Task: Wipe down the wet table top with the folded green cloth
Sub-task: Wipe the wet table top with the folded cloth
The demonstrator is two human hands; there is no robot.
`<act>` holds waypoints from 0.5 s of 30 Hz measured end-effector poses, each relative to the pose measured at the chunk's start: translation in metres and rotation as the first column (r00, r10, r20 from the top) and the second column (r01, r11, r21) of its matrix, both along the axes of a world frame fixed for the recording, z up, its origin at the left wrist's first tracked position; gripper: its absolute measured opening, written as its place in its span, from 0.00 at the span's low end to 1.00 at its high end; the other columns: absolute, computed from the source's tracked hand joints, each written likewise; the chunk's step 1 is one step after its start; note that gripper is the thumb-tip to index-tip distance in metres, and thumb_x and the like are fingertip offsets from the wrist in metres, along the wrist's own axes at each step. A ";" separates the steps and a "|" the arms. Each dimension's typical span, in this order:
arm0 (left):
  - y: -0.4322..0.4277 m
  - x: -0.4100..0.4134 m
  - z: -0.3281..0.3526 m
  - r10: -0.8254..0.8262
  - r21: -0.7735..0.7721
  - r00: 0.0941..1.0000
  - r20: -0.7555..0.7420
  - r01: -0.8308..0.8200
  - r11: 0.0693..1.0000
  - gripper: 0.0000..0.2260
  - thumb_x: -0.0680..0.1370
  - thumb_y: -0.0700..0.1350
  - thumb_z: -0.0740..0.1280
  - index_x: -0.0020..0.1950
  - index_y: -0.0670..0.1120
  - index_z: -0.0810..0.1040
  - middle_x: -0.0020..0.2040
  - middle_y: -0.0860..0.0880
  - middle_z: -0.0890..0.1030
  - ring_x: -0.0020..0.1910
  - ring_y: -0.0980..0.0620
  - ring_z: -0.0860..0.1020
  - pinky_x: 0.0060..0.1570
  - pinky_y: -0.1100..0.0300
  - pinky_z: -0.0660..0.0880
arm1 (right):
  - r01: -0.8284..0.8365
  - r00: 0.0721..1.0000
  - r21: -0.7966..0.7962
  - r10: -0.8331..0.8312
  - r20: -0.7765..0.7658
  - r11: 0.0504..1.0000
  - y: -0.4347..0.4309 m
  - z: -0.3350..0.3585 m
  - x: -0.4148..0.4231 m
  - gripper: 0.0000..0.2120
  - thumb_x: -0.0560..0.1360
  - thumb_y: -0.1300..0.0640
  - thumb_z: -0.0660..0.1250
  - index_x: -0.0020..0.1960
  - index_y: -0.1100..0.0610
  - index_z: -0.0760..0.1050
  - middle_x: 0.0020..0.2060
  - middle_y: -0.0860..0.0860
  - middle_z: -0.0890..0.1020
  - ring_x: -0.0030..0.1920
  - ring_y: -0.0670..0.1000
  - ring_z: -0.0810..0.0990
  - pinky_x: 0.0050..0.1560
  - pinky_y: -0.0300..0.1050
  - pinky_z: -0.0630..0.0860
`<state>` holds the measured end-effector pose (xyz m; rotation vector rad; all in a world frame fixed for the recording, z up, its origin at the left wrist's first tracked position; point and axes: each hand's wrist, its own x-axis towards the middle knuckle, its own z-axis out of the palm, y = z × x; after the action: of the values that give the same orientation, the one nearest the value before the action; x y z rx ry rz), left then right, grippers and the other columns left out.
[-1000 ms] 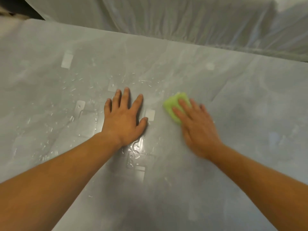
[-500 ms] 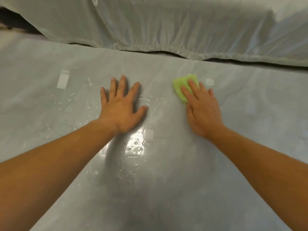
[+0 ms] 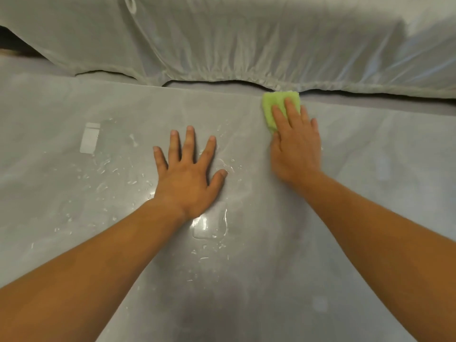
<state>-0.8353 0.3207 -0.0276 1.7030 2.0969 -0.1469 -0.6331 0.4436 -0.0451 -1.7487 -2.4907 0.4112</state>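
The job looks about half done: the desk (image 3: 370,218) seems dry toward 3 o'clock, but droplets (image 3: 103,169) remain at 9 o'clock and a puddle (image 3: 209,223) lies at centre. The green cloth (image 3: 274,107) is at 1 o'clock by the far edge, pressed under the right hand (image 3: 294,149), whose grip is flat with straight fingers. The left hand (image 3: 187,174) lies splayed on the desk, holding nothing. No container shows.

Smooth, hard grey surface (image 3: 370,218), faintly marbled, with a soft sheen. Glassy and mirror-bright under the water (image 3: 209,228), beaded in droplets and pooled in a shallow film; duller and hazy toward the right. Fluffy, napped fabric in the green cloth (image 3: 271,104), matt, thick in its folds. Behind, thin translucent sheeting (image 3: 246,45), plastic or fine cloth, slightly shiny, creased, gathered along a puckered hem.
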 end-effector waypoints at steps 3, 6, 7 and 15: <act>0.000 0.000 0.000 0.016 -0.003 0.999 0.039 -0.016 1.000 0.29 0.81 0.65 0.43 0.80 0.60 0.39 0.80 0.47 0.32 0.77 0.41 0.29 0.73 0.35 0.31 | -0.121 0.992 0.036 0.122 -0.016 0.992 -0.022 0.000 -0.019 0.28 0.78 0.57 0.55 0.79 0.52 0.59 0.80 0.54 0.57 0.78 0.64 0.55 0.76 0.64 0.53; -0.002 -0.002 -0.001 0.016 0.005 0.998 0.056 -0.016 1.000 0.28 0.82 0.64 0.43 0.80 0.61 0.38 0.80 0.48 0.31 0.77 0.42 0.28 0.73 0.36 0.31 | -0.434 0.901 0.015 0.434 -0.008 0.901 -0.065 0.002 -0.001 0.29 0.77 0.58 0.55 0.79 0.51 0.60 0.80 0.52 0.58 0.79 0.59 0.54 0.77 0.62 0.53; -0.002 -0.003 -0.001 0.012 0.003 0.998 0.057 -0.013 1.000 0.28 0.82 0.64 0.43 0.80 0.61 0.38 0.80 0.49 0.31 0.77 0.43 0.28 0.73 0.36 0.31 | -0.483 0.876 -0.004 0.483 -0.006 0.876 -0.066 0.003 0.006 0.29 0.78 0.57 0.55 0.79 0.51 0.60 0.80 0.51 0.58 0.80 0.58 0.54 0.77 0.60 0.53; -0.004 -0.013 0.000 -0.020 0.003 0.997 0.075 0.020 1.000 0.28 0.82 0.64 0.44 0.80 0.60 0.40 0.81 0.51 0.33 0.78 0.45 0.31 0.74 0.38 0.34 | -0.117 0.993 -0.017 0.117 -0.012 0.993 -0.016 0.001 -0.051 0.29 0.80 0.56 0.55 0.80 0.52 0.56 0.80 0.53 0.54 0.79 0.62 0.52 0.77 0.63 0.50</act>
<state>-0.8483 0.3165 -0.0279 1.7043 2.0265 -0.0855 -0.6842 0.4279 -0.0445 -1.6067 -2.5982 0.4502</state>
